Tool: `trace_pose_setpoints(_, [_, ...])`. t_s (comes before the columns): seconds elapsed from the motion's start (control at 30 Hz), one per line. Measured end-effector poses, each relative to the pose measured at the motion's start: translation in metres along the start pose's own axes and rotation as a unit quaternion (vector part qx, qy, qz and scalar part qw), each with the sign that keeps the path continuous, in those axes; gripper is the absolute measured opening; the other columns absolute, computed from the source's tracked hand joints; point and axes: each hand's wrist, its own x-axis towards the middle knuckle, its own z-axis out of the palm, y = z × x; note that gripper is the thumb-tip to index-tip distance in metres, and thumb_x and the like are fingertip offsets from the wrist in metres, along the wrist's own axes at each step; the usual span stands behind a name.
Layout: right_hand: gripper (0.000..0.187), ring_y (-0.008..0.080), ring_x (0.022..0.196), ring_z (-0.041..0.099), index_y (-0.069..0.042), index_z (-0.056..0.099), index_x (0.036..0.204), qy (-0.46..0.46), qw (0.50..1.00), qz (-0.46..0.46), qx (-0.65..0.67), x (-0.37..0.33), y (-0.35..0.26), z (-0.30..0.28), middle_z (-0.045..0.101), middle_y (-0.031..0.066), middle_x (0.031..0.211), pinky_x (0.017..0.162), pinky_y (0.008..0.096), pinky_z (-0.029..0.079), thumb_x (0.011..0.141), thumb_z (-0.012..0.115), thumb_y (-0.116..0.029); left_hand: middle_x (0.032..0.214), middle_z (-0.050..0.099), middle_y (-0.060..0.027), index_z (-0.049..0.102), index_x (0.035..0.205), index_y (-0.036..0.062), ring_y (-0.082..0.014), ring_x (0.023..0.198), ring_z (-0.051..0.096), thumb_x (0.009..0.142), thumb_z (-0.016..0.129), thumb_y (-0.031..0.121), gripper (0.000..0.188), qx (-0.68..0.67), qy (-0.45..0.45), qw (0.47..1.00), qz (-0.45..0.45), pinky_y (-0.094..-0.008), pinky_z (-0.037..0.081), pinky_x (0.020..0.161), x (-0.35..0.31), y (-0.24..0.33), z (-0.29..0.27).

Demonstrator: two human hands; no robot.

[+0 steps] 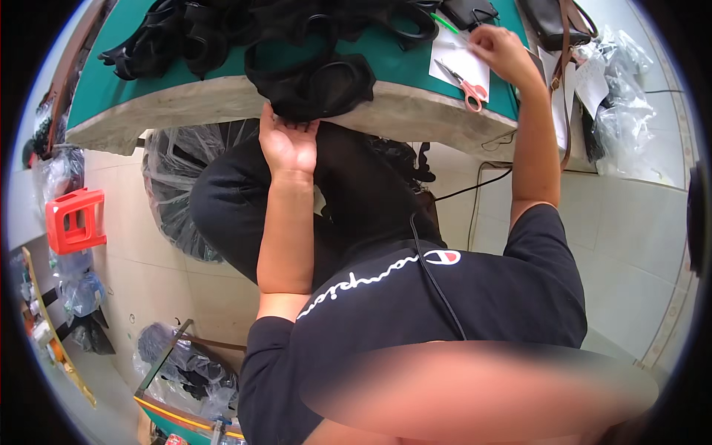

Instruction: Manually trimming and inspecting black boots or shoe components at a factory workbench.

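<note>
Palm up at the table's front edge, my left hand [290, 144] holds the lower edge of a black bra [315, 83]; its fingertips are hidden beneath the fabric. The bra's cups and straps lie partly on the green table top. My right hand [504, 55] is over a white sheet of paper [445, 61] at the right, its fingers drawn together in a pinch. What they hold, if anything, is too small to make out. Just below it, scissors [466, 87] with pink handles rest on the paper, and a green pen [443, 22] lies at the paper's far edge.
More black garments [200, 37] are heaped along the far left of the table [100, 95]. A dark bag [552, 22] and clear plastic bags [627, 111] lie at the right. A plastic-wrapped bundle [167, 185] and a red stool [76, 220] stand to the left.
</note>
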Motion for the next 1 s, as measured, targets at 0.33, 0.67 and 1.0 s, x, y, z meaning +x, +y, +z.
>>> trace_pose_setpoints(0.33, [0.018,0.013,0.066,0.062,0.0,0.056,0.094,0.392,0.868,-0.042,0.303,-0.025,-0.063,0.018,0.065,0.0098,0.078,0.059,0.0264,0.05,0.094,0.054,-0.018,0.099,0.068,-0.007,0.062,0.106,0.005,-0.0199,0.093,0.065,0.092,0.058,0.015,0.018,-0.051,-0.122,0.991,-0.014,-0.0353,0.053,0.086,-0.054,0.014,0.022])
trace_pose_setpoints(0.67, [0.011,0.0151,0.089,0.061,0.003,0.053,0.101,0.218,0.758,-0.217,0.575,-0.056,-0.187,0.092,0.062,0.0123,0.096,0.083,0.0272,0.049,0.092,0.056,-0.002,0.098,0.067,-0.0093,0.063,0.104,0.0008,-0.0178,0.089,0.065,0.085,0.063,-0.001,0.019,0.146,-0.177,0.968,0.101,-0.0347,0.055,0.081,-0.068,-0.001,0.033])
trace_pose_setpoints(1.0, [0.008,0.0151,0.087,0.061,0.003,0.057,0.096,0.255,0.81,-0.218,0.481,-0.06,-0.186,0.092,0.061,0.0106,0.094,0.079,0.0254,0.048,0.089,0.06,0.0,0.095,0.067,-0.01,0.064,0.101,-0.0017,-0.016,0.086,0.065,0.08,0.067,-0.005,0.021,0.177,-0.167,0.96,0.136,-0.0332,0.055,0.081,-0.071,-0.002,0.03])
